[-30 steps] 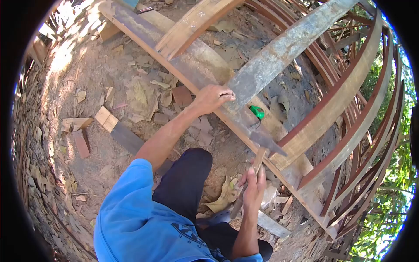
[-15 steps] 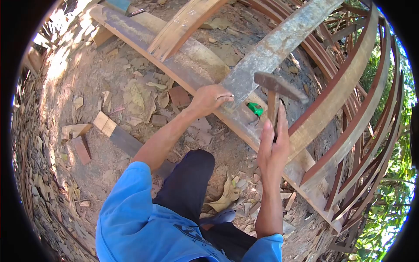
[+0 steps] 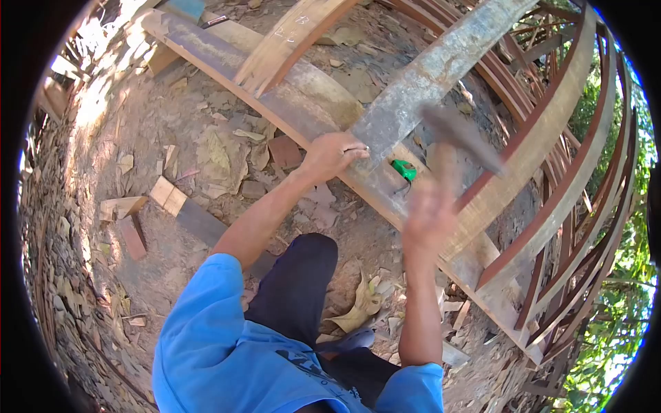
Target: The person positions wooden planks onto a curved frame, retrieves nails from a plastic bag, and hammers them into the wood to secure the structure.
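My left hand point(image 3: 332, 157) is closed at the near end of a grey weathered plank point(image 3: 413, 89), where it meets a long beam point(image 3: 275, 113). Its fingertips are pinched on the plank's corner. To the right, my right hand point(image 3: 430, 213) is smeared by motion around the handle of a hammer. The hammer's dark head point(image 3: 463, 138) is blurred too, raised over the frame to the right of the plank. Between my hands a green object point(image 3: 404, 170) lies on the wood.
Curved wooden ribs point(image 3: 537, 144) rise at the right. A marked curved timber point(image 3: 292, 38) joins the beam at the top. Wood offcuts point(image 3: 167, 195) and dry leaves point(image 3: 358, 306) lie on the ground. My bent knee point(image 3: 313, 258) is below the beam.
The hammer head has shifted right and slightly down in view, and my right hand has moved a little and blurred. My left hand has hardly moved.
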The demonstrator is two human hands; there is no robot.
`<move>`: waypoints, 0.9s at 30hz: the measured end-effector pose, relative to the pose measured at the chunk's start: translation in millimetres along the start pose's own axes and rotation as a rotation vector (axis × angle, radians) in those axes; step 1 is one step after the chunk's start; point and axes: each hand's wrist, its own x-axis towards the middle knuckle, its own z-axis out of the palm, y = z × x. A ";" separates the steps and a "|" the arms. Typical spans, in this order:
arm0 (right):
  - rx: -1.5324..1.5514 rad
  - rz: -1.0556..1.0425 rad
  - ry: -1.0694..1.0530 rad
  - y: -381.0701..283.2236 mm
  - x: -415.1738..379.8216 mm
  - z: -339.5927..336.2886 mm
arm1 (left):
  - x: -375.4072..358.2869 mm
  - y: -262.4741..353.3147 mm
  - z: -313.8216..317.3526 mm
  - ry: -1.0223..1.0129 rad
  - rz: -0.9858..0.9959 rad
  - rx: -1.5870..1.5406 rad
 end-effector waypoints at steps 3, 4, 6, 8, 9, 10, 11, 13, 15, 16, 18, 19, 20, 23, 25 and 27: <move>-0.228 0.074 -0.315 26.1 -19.8 18.7 | -9.2 -4.9 6.0 -0.049 0.065 0.052; -0.165 0.028 -0.217 36.6 -22.9 19.8 | 0.1 -11.2 3.2 -0.053 0.109 0.098; 0.016 0.137 -0.157 42.8 -30.4 11.6 | 6.7 -0.7 -16.3 -0.119 0.000 -0.072; 0.239 0.455 -0.208 47.7 -39.3 -4.1 | 8.4 11.3 -36.8 -0.189 -0.283 -0.281; 0.220 0.510 -0.244 54.5 -42.8 -7.9 | 15.7 1.9 -37.7 -0.083 -0.266 -0.234; 0.201 0.570 -0.277 64.4 -48.3 -8.4 | 27.0 -10.2 -38.1 0.017 -0.249 -0.187; 0.179 0.630 -0.311 72.5 -53.2 -7.7 | 36.3 -19.7 -38.2 0.118 -0.233 -0.141; 0.109 0.647 -0.301 82.8 -55.6 -4.2 | 54.6 -19.9 -32.1 -0.035 -0.207 0.021; -0.028 0.495 -0.270 103.2 -60.2 2.9 | 66.7 -22.3 -26.6 -0.314 -0.256 0.072; -0.125 0.337 -0.236 120.9 -65.5 6.7 | 67.2 -24.9 -22.9 -0.329 -0.271 0.118; -0.319 0.189 -0.196 122.9 -67.0 7.0 | 70.0 -31.0 -16.2 -0.367 -0.294 0.214; -0.419 0.199 -0.194 122.5 -69.3 6.0 | 70.9 -34.6 -13.7 -0.373 -0.283 0.208; -0.517 0.206 -0.194 114.1 -66.6 4.5 | 70.3 -35.9 -13.5 -0.377 -0.273 0.203; -0.338 0.201 -0.077 76.1 -31.6 1.5 | 69.9 -28.7 -21.0 -0.375 -0.261 0.239; 0.175 0.311 -0.005 69.1 8.6 24.9 | 66.8 -27.5 -23.8 -0.367 -0.263 0.233; 0.492 0.353 0.133 78.5 48.0 74.9 | 68.0 -29.6 -19.9 -0.341 -0.259 0.185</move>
